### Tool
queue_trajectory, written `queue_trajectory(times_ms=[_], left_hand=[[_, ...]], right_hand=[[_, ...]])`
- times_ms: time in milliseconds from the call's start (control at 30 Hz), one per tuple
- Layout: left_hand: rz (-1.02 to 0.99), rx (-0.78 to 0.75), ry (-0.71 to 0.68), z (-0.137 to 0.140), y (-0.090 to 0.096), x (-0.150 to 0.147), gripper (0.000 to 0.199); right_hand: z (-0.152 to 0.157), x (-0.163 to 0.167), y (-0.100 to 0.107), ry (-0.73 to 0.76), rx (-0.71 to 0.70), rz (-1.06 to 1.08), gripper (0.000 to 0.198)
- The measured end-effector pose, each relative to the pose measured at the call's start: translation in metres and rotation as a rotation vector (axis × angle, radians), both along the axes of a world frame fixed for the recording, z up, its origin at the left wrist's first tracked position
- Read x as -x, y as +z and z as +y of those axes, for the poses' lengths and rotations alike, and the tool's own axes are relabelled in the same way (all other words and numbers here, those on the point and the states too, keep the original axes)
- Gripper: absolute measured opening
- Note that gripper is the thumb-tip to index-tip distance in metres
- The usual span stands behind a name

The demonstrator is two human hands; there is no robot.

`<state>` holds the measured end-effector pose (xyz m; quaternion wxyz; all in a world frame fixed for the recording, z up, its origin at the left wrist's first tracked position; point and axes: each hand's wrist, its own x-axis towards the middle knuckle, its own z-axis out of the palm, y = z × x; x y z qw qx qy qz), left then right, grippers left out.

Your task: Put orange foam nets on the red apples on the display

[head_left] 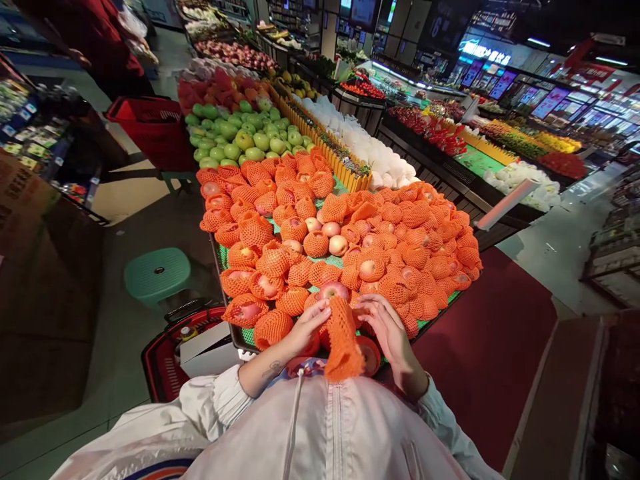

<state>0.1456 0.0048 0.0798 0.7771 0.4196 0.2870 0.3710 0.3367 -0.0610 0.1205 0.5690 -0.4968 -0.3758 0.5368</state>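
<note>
Orange foam sleeve [343, 340], one: open-mesh, hanging lengthwise before the wearer's white jacket [320, 433], between the two hands; landmark for all places below.

Left hand [311, 324]: at the sleeve's upper left edge; thumb and fingertips pinched together on the mesh.

Right hand [389, 327]: just right of the sleeve's upper part; fingers loosely bent, thumb apart from them. Whether the fingertips touch the mesh cannot be told.

Red apple [334, 290], one: directly beyond the sleeve's upper end, between the hands and slightly farther out; near side hidden by the mesh.

Second apple [371, 358], one: beside the sleeve's lower right edge, below the right hand, partly covered.

Netted fruit [415, 260], large heap, orange mesh: beyond the sleeve, spreading to both sides.

Bare pale-pink fruit [338, 245], small group: beyond the sleeve, amid the heap.

Green apples [245, 139], heap: well beyond the sleeve, toward the left.

Green stool [157, 272], one: well to the sleeve's left, on the floor.
</note>
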Motion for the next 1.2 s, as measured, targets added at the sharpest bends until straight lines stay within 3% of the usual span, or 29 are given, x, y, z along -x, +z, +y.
queue_trajectory(times_ms=[100, 233, 400, 533, 667, 833, 900, 967, 1067, 1200], left_hand=[[-0.077, 0.08, -0.087, -0.007, 0.004, -0.002, 0.046], [-0.014, -0.01, -0.059, -0.004, 0.01, 0.001, 0.048], [0.103, -0.159, -0.009, 0.005, 0.006, 0.009, 0.048], [0.029, -0.026, 0.031, 0.007, 0.001, 0.01, 0.047], [-0.147, 0.143, -0.045, 0.006, 0.001, 0.014, 0.046], [-0.162, 0.086, -0.292, 0.001, 0.006, 0.019, 0.052], [-0.159, 0.096, -0.323, -0.001, 0.007, 0.016, 0.05], [-0.211, 0.138, -0.258, -0.001, 0.006, 0.012, 0.052], [-0.293, 0.22, -0.052, 0.007, 0.002, 0.007, 0.052], [-0.268, 0.257, 0.176, 0.032, -0.012, 0.003, 0.046]], right_hand=[[0.002, 0.013, -0.012, 0.037, 0.088, 0.069, 0.048], [-0.004, 0.02, -0.021, 0.111, 0.232, 0.1, 0.062], [-0.006, 0.014, -0.018, 0.177, 0.167, 0.077, 0.054], [-0.006, 0.014, -0.019, 0.306, 0.215, 0.082, 0.046], [-0.005, 0.015, -0.02, 0.214, 0.189, 0.142, 0.044], [-0.007, 0.015, -0.02, 0.071, 0.196, 0.351, 0.037], [-0.007, 0.015, -0.026, 0.031, 0.226, 0.436, 0.036], [-0.006, 0.016, -0.035, 0.008, 0.253, 0.468, 0.036], [0.0, 0.022, -0.046, 0.016, 0.277, 0.402, 0.041], [0.022, 0.027, -0.053, 0.205, 0.266, 0.239, 0.049]])
